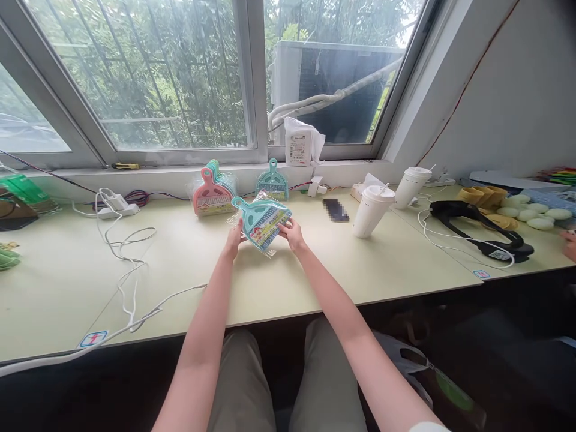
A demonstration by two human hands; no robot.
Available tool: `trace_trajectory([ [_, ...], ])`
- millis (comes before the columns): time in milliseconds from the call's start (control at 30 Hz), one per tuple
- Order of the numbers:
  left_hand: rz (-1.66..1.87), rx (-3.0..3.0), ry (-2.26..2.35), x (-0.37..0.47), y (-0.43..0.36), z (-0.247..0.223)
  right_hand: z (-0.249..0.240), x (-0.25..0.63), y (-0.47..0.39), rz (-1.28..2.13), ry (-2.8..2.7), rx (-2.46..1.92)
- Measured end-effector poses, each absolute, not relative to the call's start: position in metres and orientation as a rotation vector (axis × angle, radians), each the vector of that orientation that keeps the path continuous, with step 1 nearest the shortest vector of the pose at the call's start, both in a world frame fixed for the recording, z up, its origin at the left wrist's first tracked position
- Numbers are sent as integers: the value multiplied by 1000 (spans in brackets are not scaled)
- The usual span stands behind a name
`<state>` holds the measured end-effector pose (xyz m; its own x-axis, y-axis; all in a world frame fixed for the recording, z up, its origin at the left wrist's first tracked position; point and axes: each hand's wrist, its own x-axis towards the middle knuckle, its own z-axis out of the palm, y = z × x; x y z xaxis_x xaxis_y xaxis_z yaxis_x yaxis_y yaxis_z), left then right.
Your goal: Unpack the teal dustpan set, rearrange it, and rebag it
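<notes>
Both hands grip one teal plastic dustpan with its striped brush, sealed in clear film with a printed label (265, 223), over the pale yellow-green counter (279, 288), tilted with its handle up and to the left. The left hand (233, 239) clasps the left edge near the handle; the right hand (293, 234) pinches the opposite edge, thumb in front. To hold it well, I'd keep the fingers spread under the rigid pan, since loose film probably slips, and turn both wrists together so that the brush stays seated.

Counting outward: one black, open-framed plastic device (510, 251) at right; two white, tapered, lidded cups with straws (371, 213); one dark, flat phone, blurred over (336, 210). Farther back stands one wrapped pink plastic dustpan (211, 195), several green-teal handles (218, 168) crowded behind it, too overlapped to count. Beside these, one more wrapped teal dustpan (272, 179) leans upright. Beyond, one white, printed packet (298, 149) sits on the windowsill.
</notes>
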<state>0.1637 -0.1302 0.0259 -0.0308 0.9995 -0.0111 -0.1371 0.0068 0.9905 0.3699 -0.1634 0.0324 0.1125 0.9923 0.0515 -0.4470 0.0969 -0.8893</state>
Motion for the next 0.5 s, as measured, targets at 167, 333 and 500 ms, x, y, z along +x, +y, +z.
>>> trace_trajectory([
  [167,1421,949,1142,153,-122,21,36,374,-166,1305,-875,-864],
  [333,1566,809,1192,143,-122,24,37,370,-170,1367,-977,-840],
  [500,1608,746,1311,137,-120,26,39,359,-173,1380,-1012,-814],
])
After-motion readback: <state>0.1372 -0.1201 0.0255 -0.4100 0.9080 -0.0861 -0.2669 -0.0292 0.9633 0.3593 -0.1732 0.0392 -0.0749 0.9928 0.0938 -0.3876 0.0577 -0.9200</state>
